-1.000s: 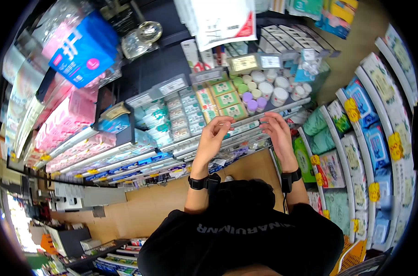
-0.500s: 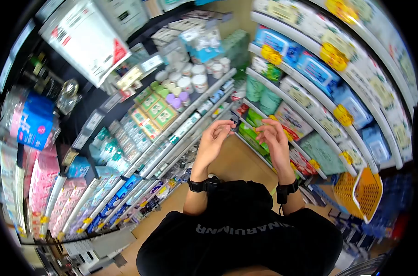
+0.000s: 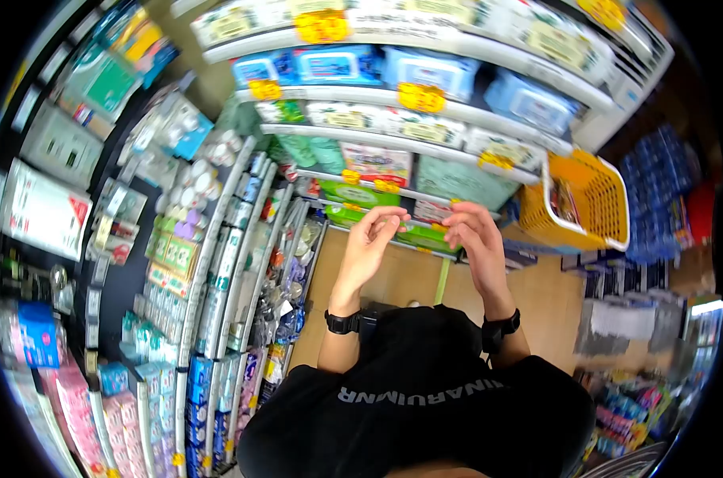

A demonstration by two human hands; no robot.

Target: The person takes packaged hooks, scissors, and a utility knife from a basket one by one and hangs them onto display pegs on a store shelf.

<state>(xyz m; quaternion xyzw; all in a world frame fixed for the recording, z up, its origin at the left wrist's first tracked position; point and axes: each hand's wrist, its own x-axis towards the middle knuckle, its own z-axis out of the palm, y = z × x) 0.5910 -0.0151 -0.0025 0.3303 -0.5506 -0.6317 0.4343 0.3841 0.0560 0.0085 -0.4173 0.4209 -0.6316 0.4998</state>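
Observation:
My left hand [image 3: 371, 239] is raised in front of my chest, loosely curved, with no object visible in it. Level with it on the other side, my right hand [image 3: 476, 237] has bent, parted fingers and also holds nothing that I can see. A gap separates the two hands. Both wrists wear black bands. Beyond the fingers are the lowest shelf's green packs [image 3: 353, 195], partly hidden by my hands. Neither hand appears to touch the shelf or its goods.
Wipes packs [image 3: 339, 65] line the shelves ahead, with yellow price tags below. A yellow basket [image 3: 600, 209] with some items inside stands at the right. Shelves of cups, boxes and pink packs [image 3: 76, 390] run along the left. Blue packs [image 3: 656, 187] are stacked at far right.
My view has turned to the right: the wipes shelves now lie straight ahead and the yellow basket shows more fully. Both hands keep nearly the same pose before my chest.

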